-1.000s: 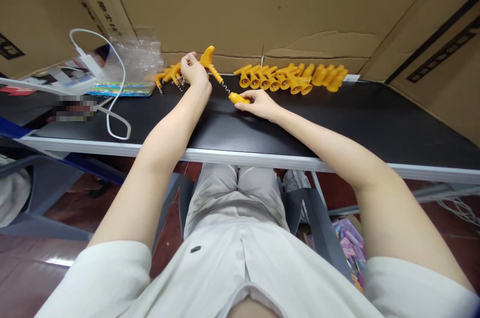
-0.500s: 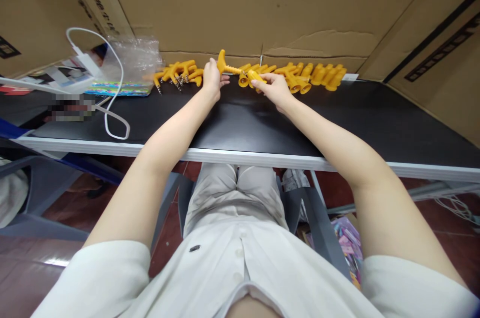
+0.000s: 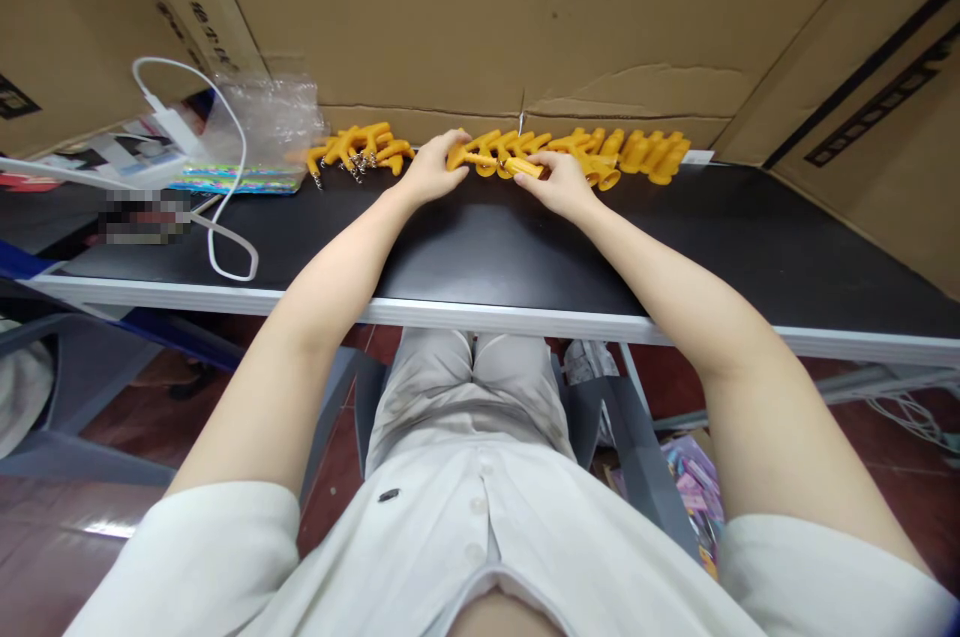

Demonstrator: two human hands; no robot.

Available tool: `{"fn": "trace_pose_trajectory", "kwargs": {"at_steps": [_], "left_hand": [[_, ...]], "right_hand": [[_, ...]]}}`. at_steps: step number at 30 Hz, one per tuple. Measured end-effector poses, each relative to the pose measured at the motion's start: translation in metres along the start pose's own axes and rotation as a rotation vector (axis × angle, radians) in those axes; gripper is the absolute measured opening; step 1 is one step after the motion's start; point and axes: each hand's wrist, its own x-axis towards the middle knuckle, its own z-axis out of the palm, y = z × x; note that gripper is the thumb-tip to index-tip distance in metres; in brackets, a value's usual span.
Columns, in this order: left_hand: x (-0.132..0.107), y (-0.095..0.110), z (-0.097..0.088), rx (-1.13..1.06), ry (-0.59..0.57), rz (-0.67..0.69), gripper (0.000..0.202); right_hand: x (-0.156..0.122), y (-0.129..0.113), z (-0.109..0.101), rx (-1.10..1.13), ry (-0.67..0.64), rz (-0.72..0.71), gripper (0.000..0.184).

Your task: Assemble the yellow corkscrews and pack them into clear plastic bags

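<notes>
My left hand (image 3: pixel 437 167) is closed on the yellow T-shaped handle (image 3: pixel 457 156) of a corkscrew, which points to the right. My right hand (image 3: pixel 561 183) pinches a yellow plastic sleeve (image 3: pixel 523 167). The corkscrew's tip and the sleeve are close together; whether they touch I cannot tell. Left of my left hand lies a pile of yellow corkscrews (image 3: pixel 360 145) with bare metal spirals. Behind and to the right of my hands, a row of yellow corkscrew pieces (image 3: pixel 592 142) lies along the back of the black table (image 3: pixel 510 247).
Cardboard walls (image 3: pixel 450 17) enclose the table's back and sides. At the left are a clear plastic bag (image 3: pixel 262 122), a colourful flat package (image 3: pixel 240 179) and a looped white cable (image 3: pixel 244 142). A metal edge (image 3: pixel 517 319) runs along the front, above my lap.
My left hand has turned and wrapped over the corkscrew's handle, which now lies lower and more level. My right hand has shifted slightly right with the sleeve.
</notes>
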Motion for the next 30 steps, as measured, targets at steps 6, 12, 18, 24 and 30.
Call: {"fn": "trace_pose_trajectory", "kwargs": {"at_steps": [6,12,18,24,30], "left_hand": [[-0.010,0.014,-0.013,0.328,-0.171,-0.015,0.053],[-0.012,0.025,-0.009,0.216,-0.096,-0.069,0.031],[-0.010,0.020,-0.007,0.123,-0.057,-0.075,0.023],[-0.010,0.023,-0.008,0.140,-0.051,-0.092,0.022],[-0.009,0.023,-0.009,0.124,-0.048,-0.103,0.022]], "right_hand": [[-0.005,-0.003,-0.002,-0.233,-0.111,-0.241,0.048],[-0.006,-0.006,-0.004,-0.250,-0.137,-0.260,0.057],[-0.007,-0.005,-0.007,-0.246,-0.162,-0.282,0.067],[-0.006,-0.003,-0.011,-0.260,-0.180,-0.258,0.070],[-0.004,-0.001,-0.013,-0.174,-0.130,-0.206,0.071]]}}
